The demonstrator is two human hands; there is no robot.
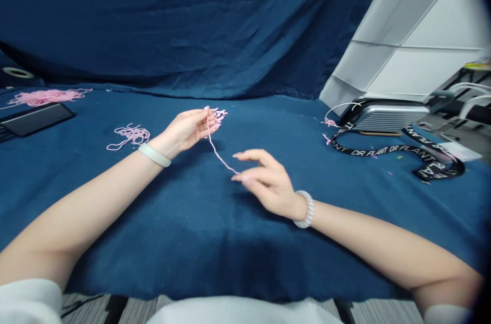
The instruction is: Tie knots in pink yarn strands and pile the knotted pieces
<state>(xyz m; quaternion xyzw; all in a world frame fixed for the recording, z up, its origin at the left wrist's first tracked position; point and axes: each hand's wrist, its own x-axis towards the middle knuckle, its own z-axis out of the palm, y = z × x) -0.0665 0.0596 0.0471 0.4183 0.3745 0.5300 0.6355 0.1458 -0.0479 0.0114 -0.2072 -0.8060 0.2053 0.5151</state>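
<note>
Stretching between the hands, a thin pink yarn strand (219, 156) is pinched by the curled left hand (190, 130) and only lightly by the half-open right hand (268, 181) above the blue cloth-covered counter (184, 247); under tension it could be lost from that loose hold.

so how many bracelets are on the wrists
2: a pale bangle on the left wrist, a white coiled band on the right wrist. Both forearms show bare, so none looks hidden.
</note>
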